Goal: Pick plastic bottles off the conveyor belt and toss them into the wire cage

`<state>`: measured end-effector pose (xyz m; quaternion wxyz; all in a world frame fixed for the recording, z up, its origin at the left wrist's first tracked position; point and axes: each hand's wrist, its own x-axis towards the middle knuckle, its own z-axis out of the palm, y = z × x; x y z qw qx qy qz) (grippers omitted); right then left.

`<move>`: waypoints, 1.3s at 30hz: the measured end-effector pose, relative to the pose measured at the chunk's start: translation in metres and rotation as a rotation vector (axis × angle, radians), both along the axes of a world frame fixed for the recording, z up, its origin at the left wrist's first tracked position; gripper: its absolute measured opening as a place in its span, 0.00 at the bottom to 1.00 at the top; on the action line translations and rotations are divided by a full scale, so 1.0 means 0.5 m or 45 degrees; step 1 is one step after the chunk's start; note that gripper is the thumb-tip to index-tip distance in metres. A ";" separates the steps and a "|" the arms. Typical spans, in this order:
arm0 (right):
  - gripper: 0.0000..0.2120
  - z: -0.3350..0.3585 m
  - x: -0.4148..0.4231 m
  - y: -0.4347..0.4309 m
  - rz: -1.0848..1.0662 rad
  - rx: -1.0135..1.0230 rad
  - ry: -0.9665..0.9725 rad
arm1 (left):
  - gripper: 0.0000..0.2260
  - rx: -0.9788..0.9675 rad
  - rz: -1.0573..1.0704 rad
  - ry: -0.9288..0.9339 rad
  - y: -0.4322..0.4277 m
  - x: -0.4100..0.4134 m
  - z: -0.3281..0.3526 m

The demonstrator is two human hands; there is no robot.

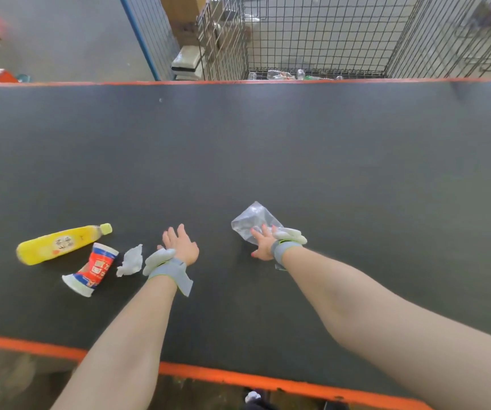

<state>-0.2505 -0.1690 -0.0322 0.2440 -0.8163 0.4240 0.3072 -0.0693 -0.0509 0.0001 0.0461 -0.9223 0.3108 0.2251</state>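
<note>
A clear crushed plastic bottle (251,221) lies on the dark conveyor belt (268,143), right of centre. My right hand (263,241) lies on its near side, fingers spread and touching it. My left hand (180,242) hovers flat and spread over bare belt, holding nothing. To its left lie a yellow plastic bottle (58,244) with a pale green cap and a red and white cup (92,269) on its side. The wire cage (321,39) stands beyond the belt's far edge, with several clear bottles (291,74) on its floor.
A crumpled white tissue (131,261) lies between the cup and my left wrist. Orange rails (238,377) run along the belt's near and far edges. White glove pieces hang from grey bands on both wrists. A blue-framed mesh panel (143,39) stands left of the cage.
</note>
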 end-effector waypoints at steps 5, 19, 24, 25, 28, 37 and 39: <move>0.26 0.038 -0.014 -0.014 -0.220 -0.224 0.064 | 0.27 -0.095 0.027 0.002 0.009 0.017 0.013; 0.53 -0.009 0.092 0.107 0.284 0.102 -0.443 | 0.30 -0.048 0.000 -0.010 0.093 0.105 -0.005; 0.54 -0.029 0.087 0.101 0.213 0.096 -0.486 | 0.37 0.236 -0.200 -0.007 0.085 0.078 -0.036; 0.55 -0.026 0.081 0.088 0.184 0.101 -0.499 | 0.34 0.239 -0.237 -0.031 0.072 0.069 -0.039; 0.57 0.001 0.056 0.027 0.080 0.113 -0.501 | 0.33 0.158 -0.283 0.111 0.010 0.045 -0.040; 0.42 0.068 -0.003 -0.197 -0.510 -0.061 -0.575 | 0.34 -0.308 0.188 0.534 -0.250 0.009 0.003; 0.42 0.064 -0.010 -0.255 -0.543 -0.049 -0.543 | 0.33 -0.379 0.279 0.670 -0.331 -0.005 0.010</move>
